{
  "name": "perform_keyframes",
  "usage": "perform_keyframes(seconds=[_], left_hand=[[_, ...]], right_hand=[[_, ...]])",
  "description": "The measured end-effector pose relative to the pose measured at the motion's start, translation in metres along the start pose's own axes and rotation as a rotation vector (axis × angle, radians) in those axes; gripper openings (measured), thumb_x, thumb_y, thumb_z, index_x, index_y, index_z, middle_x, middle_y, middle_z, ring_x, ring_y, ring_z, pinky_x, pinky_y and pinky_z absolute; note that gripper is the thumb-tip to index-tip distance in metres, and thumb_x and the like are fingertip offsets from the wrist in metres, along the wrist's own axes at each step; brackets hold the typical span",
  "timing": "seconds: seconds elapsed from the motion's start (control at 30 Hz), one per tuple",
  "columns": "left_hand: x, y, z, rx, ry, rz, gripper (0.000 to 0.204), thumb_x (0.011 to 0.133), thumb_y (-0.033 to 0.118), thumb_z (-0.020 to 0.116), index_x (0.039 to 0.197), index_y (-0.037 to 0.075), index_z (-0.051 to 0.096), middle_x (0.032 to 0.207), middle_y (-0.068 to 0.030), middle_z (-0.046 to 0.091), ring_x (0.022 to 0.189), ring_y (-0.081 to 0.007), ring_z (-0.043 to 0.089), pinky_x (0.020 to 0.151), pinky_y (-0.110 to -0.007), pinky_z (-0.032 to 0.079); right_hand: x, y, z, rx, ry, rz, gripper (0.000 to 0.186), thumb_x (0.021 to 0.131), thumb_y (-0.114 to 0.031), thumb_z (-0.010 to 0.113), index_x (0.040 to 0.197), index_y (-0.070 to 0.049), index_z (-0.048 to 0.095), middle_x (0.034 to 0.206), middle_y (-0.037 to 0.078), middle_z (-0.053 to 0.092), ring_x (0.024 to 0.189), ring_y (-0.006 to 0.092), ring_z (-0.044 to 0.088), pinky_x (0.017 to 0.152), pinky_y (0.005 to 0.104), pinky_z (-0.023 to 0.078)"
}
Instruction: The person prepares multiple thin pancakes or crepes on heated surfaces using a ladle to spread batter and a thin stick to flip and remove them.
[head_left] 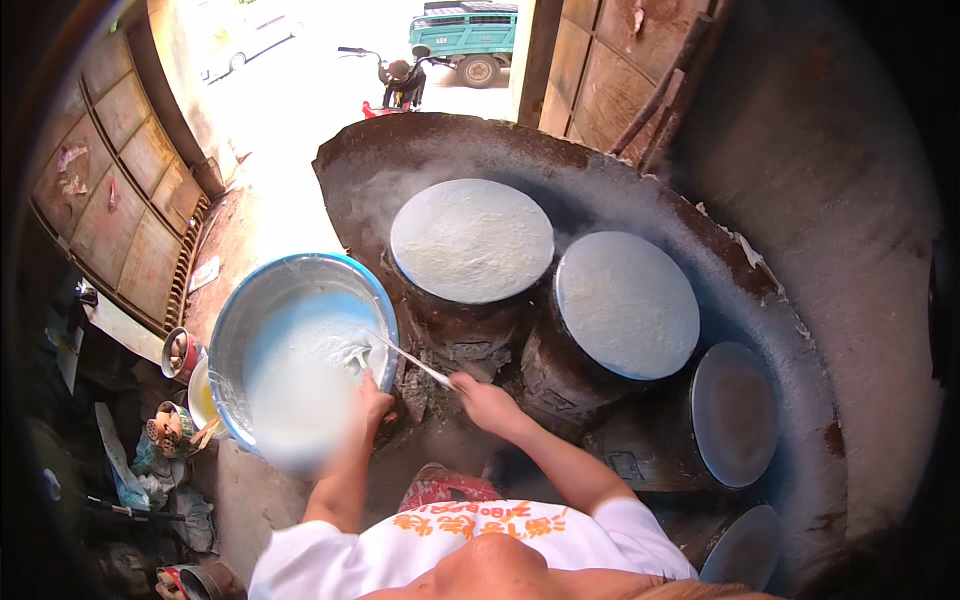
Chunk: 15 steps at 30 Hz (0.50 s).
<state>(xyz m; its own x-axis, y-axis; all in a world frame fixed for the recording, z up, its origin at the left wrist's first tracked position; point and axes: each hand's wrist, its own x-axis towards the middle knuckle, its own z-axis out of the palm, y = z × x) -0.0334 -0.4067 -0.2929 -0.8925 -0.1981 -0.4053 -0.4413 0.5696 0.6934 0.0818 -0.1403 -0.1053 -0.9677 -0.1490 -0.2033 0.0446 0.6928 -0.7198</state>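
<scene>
The right hand [482, 398] is closed around the end of a long thin ladle [400, 352]. The ladle's handle runs from that hand up and to the left, its long axis slanting, and its far end dips into the white batter [300, 390] inside a big metal basin [250, 310] with a blue rim. The left hand [374, 392] grips the near edge of the basin, fingers curled over the rim, just left of the right hand. Beyond the right hand, above and to its right, stand round griddles [470, 240] coated pale with batter, set in a curved dark stove [760, 290].
</scene>
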Motion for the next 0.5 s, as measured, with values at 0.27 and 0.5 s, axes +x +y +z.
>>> perform_keyframes(seconds=[0.27, 0.5], left_hand=[[-0.03, 0.0, -0.146, -0.57, -0.319, -0.219, 0.056, 0.09, 0.012, 0.047, 0.143, 0.017, 0.03, 0.07, -0.0058, 0.047, 0.044, -0.0133, 0.043, 0.036, -0.029, 0.038], [0.049, 0.051, -0.175, -0.748, -0.409, -0.325, 0.059, 0.093, 0.014, 0.046, 0.145, 0.024, 0.023, 0.063, 0.0009, 0.038, 0.043, -0.0072, 0.032, 0.036, -0.021, 0.028]], right_hand=[[0.156, -0.099, 0.053, -0.475, -0.105, 0.042, 0.021, 0.085, -0.012, 0.044, 0.099, -0.011, 0.06, 0.089, 0.02, 0.066, 0.081, 0.0376, 0.064, 0.069, 0.049, 0.05], [0.133, -0.135, 0.034, -0.463, -0.197, 0.2, 0.05, 0.084, -0.007, 0.043, 0.132, -0.021, 0.046, 0.083, 0.021, 0.065, 0.079, 0.0388, 0.064, 0.068, 0.0493, 0.05]])
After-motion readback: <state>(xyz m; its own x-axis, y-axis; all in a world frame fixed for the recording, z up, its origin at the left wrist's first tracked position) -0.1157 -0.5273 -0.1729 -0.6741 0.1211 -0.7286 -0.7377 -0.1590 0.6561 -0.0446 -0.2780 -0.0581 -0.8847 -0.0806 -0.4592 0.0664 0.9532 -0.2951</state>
